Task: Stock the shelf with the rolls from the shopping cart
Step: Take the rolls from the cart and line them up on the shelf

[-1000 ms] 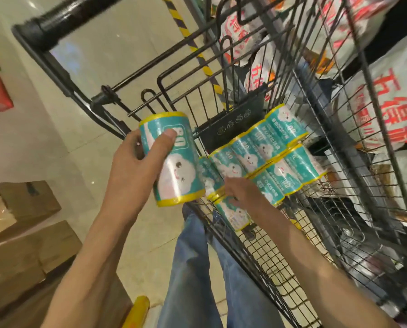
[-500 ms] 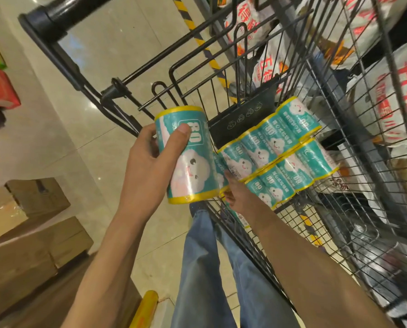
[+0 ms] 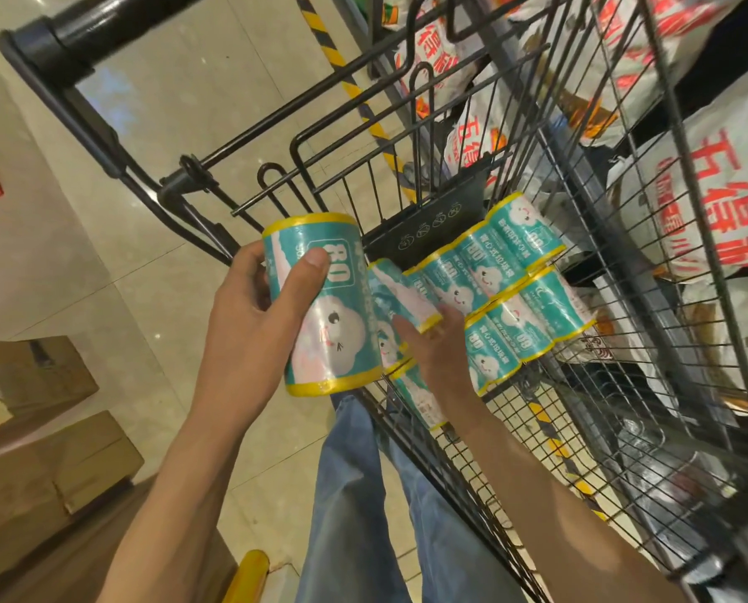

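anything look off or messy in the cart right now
Nothing stands out. The teal rolls lie in rows in the cart's child seat; the left hand grips one roll, the right hand reaches another.

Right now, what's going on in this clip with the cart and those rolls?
A person is unloading teal, yellow-edged rolls from a black wire shopping cart. The left hand grips one roll upright, held outside the cart over the floor. The right hand reaches into the cart's upper seat section and closes on another roll from the cluster lying there. No shelf is in view, so nothing here shows a roll stocked.
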